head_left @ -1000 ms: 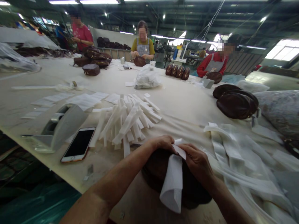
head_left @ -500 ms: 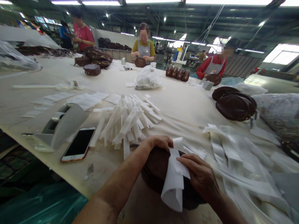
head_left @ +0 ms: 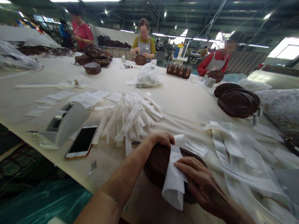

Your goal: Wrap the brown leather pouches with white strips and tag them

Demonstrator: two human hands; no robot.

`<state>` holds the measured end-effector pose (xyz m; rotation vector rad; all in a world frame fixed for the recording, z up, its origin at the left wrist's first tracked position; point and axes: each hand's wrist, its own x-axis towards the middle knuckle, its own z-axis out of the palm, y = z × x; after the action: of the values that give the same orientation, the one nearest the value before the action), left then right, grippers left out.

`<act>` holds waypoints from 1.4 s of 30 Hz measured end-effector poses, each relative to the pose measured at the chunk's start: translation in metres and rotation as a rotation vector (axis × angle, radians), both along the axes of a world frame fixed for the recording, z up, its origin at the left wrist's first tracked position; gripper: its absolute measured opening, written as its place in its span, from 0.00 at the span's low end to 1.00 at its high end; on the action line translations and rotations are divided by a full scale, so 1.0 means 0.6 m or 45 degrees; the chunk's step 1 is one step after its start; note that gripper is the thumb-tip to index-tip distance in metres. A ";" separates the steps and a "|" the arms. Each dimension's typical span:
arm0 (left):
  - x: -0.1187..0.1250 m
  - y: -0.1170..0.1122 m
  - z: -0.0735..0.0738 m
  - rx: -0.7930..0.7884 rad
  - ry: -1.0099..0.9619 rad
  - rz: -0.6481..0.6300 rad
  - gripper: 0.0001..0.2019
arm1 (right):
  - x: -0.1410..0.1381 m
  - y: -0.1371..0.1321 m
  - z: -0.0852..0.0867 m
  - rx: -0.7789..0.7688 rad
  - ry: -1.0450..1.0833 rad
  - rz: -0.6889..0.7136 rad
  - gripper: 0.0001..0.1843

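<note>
A dark brown leather bag (head_left: 157, 164) lies on the table in front of me, with a white paper strip (head_left: 174, 180) draped across it. My left hand (head_left: 160, 139) curls over the bag's far edge and pinches the top of the strip. My right hand (head_left: 198, 179) lies flat with fingers stretched out, pressing the strip onto the bag. Just beyond my hands lies a fanned pile of white paper strips (head_left: 132, 119).
A phone (head_left: 82, 145) and a tape dispenser (head_left: 61, 125) sit near the table's left edge. Long white paper strips (head_left: 235, 158) spread at the right. Brown bags (head_left: 237, 101) lie at the far right. Three people work on bags along the far side; a plastic bag (head_left: 148, 77) sits mid-table.
My right hand has slid down toward me along the paper strip, flattening it on the bag. The left hand has stayed on the bag's far edge.
</note>
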<state>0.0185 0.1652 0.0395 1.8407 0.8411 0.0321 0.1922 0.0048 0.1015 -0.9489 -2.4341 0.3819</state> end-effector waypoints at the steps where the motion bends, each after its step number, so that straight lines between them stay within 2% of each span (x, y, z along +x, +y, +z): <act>1: 0.000 -0.001 0.001 -0.001 0.001 0.007 0.09 | 0.000 -0.004 0.002 -0.013 -0.025 0.005 0.24; 4: -0.001 -0.004 0.004 -0.010 0.005 0.023 0.10 | -0.003 -0.016 0.004 -0.008 -0.108 0.000 0.27; 6: -0.001 -0.006 0.008 -0.015 0.004 0.030 0.11 | -0.008 -0.021 -0.002 0.062 -0.144 -0.046 0.28; 9: -0.002 -0.007 0.013 -0.014 0.001 0.022 0.10 | -0.015 -0.023 -0.015 0.224 -0.144 -0.107 0.22; 14: -0.001 -0.006 0.013 0.004 -0.015 -0.016 0.07 | -0.012 -0.021 -0.024 0.418 -0.089 -0.053 0.17; 19: 0.000 -0.006 0.019 0.091 0.008 -0.011 0.06 | -0.003 -0.026 -0.030 0.398 -0.107 -0.010 0.20; 21: -0.007 -0.013 0.036 0.155 0.027 0.002 0.07 | -0.002 -0.027 -0.032 0.391 -0.123 0.001 0.20; 24: -0.027 -0.045 0.084 0.317 0.015 0.075 0.15 | -0.003 -0.027 -0.034 0.398 -0.123 0.011 0.21; 26: -0.041 -0.085 0.117 0.431 -0.063 0.097 0.18 | -0.004 -0.027 -0.035 0.410 -0.112 0.000 0.21; 28: -0.051 -0.133 0.138 0.522 -0.227 -0.009 0.13 | -0.005 -0.027 -0.037 0.409 -0.106 -0.003 0.20; 29: -0.054 -0.157 0.141 0.552 -0.285 -0.076 0.11 | -0.006 -0.028 -0.038 0.402 -0.100 -0.004 0.19; 31: -0.057 -0.195 0.131 0.601 -0.317 -0.127 0.14 | -0.006 -0.030 -0.038 0.374 -0.089 -0.004 0.18; 34: -0.060 -0.225 0.097 0.661 -0.336 -0.048 0.23 | -0.004 -0.035 -0.032 0.269 -0.110 0.032 0.20; 37: -0.064 -0.228 0.072 0.761 -0.395 -0.043 0.28 | 0.002 -0.036 -0.017 0.080 -0.135 0.116 0.25; 40: -0.072 -0.224 0.068 0.891 -0.444 -0.156 0.31 | 0.009 -0.035 -0.006 -0.083 -0.147 0.132 0.25; 42: -0.081 -0.221 0.068 0.987 -0.466 -0.272 0.33 | 0.013 -0.035 -0.005 -0.104 -0.168 0.129 0.26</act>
<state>-0.0302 0.0323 0.0802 2.5269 0.3796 0.6144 0.2001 -0.0163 0.0985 -0.9136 -2.6113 0.4708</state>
